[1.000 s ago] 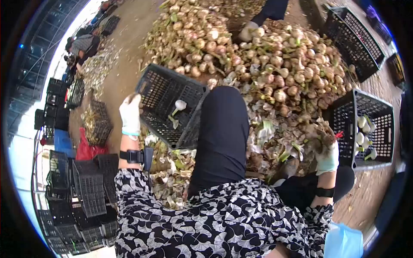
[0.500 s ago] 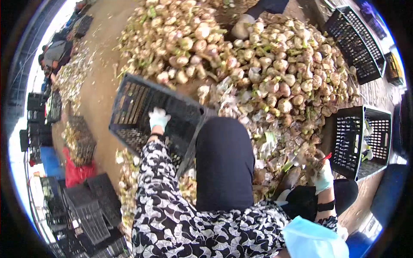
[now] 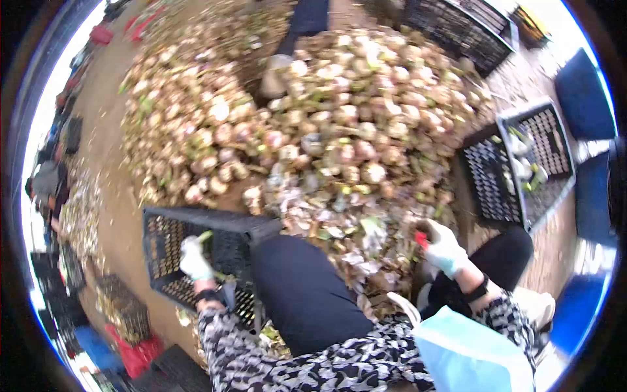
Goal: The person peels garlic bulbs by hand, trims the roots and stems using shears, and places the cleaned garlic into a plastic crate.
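My left hand (image 3: 194, 259), in a pale glove, is inside a black plastic crate (image 3: 251, 223) left of my knee. Its fingers are closed round a green garlic stalk (image 3: 206, 236); whether a bulb is attached is hidden. My right hand (image 3: 445, 249), gloved too, grips a small red-handled tool (image 3: 422, 240) above the litter of papery skins (image 3: 356, 251). Motion blur hides the tool's working end. Beyond both hands lies a big heap of garlic bulbs (image 3: 356, 124).
A second black crate (image 3: 499, 121) at the right holds several white bulbs (image 3: 520, 168) with green stalks. Another crate (image 3: 457, 29) stands at the top right, beside blue tubs (image 3: 584, 95). A dark-clad leg (image 3: 307, 18) shows beyond the heap.
The view has swung, so the heap and crates sit differently in frame. A green stalk now shows at my left hand, whose fingers were spread before. My right hand still holds the red-handled tool.
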`<state>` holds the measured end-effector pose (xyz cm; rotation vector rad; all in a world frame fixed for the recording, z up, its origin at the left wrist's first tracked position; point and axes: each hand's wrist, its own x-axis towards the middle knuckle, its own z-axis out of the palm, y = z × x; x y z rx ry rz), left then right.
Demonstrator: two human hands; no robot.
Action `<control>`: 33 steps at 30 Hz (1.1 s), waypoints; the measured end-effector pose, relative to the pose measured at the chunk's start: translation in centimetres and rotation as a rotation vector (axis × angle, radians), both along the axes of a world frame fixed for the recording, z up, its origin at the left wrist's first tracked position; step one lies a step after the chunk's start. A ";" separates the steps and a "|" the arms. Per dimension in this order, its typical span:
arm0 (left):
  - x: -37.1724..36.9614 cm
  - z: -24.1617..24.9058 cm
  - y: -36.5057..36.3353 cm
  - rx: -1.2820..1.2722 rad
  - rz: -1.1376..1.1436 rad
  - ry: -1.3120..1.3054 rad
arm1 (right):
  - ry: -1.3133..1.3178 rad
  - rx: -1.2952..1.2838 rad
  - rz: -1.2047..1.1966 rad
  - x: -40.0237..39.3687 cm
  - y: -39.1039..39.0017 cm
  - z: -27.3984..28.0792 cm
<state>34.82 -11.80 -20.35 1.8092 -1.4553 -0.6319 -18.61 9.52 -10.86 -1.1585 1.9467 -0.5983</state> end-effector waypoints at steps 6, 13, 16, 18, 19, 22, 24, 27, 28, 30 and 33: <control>-16.4 17.9 -0.8 0.039 0.005 0.692 | -0.095 -0.126 0.087 -0.5 0.2 1.5; -45.4 25.4 8.4 0.158 -0.999 0.763 | -0.270 -0.296 -0.018 -1.0 1.0 1.1; -51.9 25.6 10.9 0.290 -1.047 1.158 | -0.244 -0.444 -0.061 -3.1 1.6 1.9; -50.6 25.1 10.5 0.194 -1.031 0.893 | -0.332 -0.559 -0.085 -5.5 2.5 3.1; -49.4 24.1 10.0 0.070 -0.934 0.750 | -0.343 -0.639 -0.091 -6.6 3.1 3.7; -44.3 21.4 10.7 0.142 -0.911 0.414 | -0.749 -0.610 -0.112 -8.4 5.1 7.8; -43.0 20.9 13.6 0.541 -0.912 0.555 | -0.896 -0.610 -0.021 -8.6 5.6 8.1; -42.7 19.0 17.5 0.770 -0.759 1.049 | -0.904 -0.718 0.108 -7.6 5.4 7.4; -42.6 19.3 18.6 0.789 -0.723 1.095 | -0.802 -0.703 0.187 -7.6 5.5 7.0; -41.9 18.4 19.3 0.712 -0.731 1.231 | -0.999 -0.729 0.049 -6.8 5.4 6.5; -42.2 19.6 20.8 0.355 -0.689 1.158 | -1.560 -0.670 -0.543 -5.1 5.0 7.0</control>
